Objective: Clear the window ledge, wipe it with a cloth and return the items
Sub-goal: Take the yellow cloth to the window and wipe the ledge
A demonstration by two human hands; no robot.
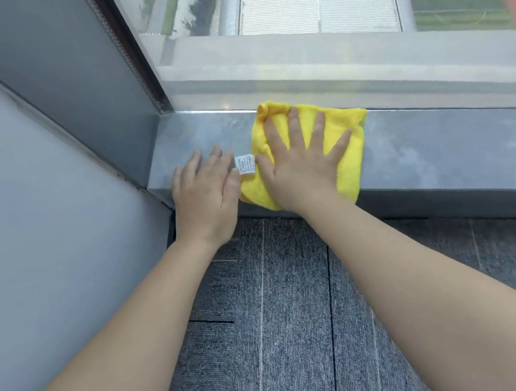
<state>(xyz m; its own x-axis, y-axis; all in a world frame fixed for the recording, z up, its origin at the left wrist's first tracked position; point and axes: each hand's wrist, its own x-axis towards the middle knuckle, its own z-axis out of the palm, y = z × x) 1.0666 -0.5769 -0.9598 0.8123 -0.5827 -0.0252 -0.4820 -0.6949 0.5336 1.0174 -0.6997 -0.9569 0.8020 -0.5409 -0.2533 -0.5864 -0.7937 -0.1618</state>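
A yellow cloth (pixel 342 132) with a small white label lies flat on the grey stone window ledge (pixel 447 144), near its left end. My right hand (pixel 302 163) presses on the cloth with fingers spread and straight. Just left of it, my left hand (pixel 207 190) rests flat on the bare ledge, its fingers straight, beside the cloth's label edge. No other items show on the ledge.
The window glass (pixel 320 12) rises right behind the ledge. A grey wall panel (pixel 21 168) and the dark window frame (pixel 133 45) close off the left end. Grey carpet tiles (pixel 290 327) cover the floor below.
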